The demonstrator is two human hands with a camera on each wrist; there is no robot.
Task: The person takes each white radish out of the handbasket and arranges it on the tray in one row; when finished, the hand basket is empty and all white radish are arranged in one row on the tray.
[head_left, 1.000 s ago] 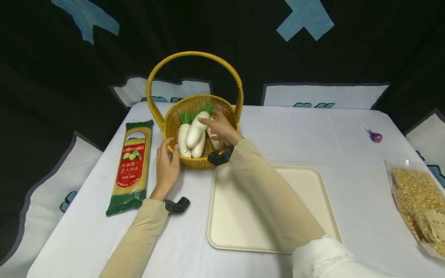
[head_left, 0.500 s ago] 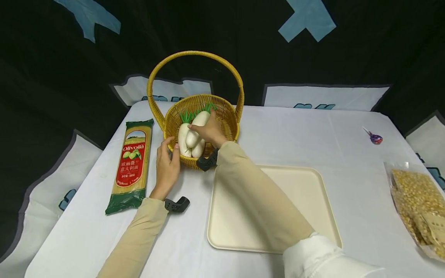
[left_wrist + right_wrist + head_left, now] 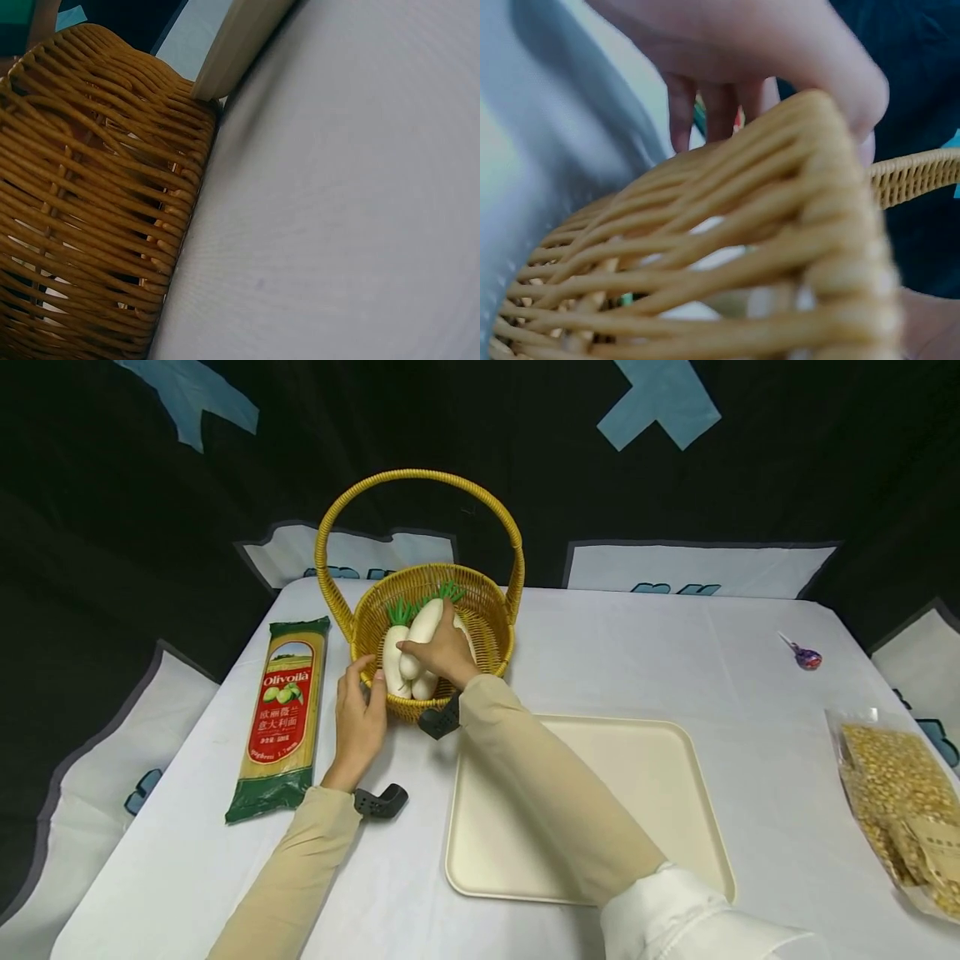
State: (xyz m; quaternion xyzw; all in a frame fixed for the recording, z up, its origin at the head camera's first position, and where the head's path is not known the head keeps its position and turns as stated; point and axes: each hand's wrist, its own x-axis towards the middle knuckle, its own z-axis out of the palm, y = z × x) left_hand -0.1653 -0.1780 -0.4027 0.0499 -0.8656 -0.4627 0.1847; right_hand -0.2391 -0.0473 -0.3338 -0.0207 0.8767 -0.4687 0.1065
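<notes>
A yellow wicker basket with a tall arched handle holds several white radishes with green tops. My right hand reaches inside and grips the uppermost radish, thumb across its lower end and fingers along its right side. Left of that one lies another radish; a third radish shows beneath, partly covered. With my left hand I hold the basket's front-left rim. The left wrist view shows the woven side close up. In the right wrist view a hand overlaps the rim.
A cream tray lies in front of the basket to the right, partly under my right forearm. A spaghetti packet lies left of the basket. On the table's right side are a lollipop and a bag of corn kernels.
My right hand has moved left and slightly toward me inside the basket, from the right-hand radish onto the uppermost one. The left hand has stayed at the rim.
</notes>
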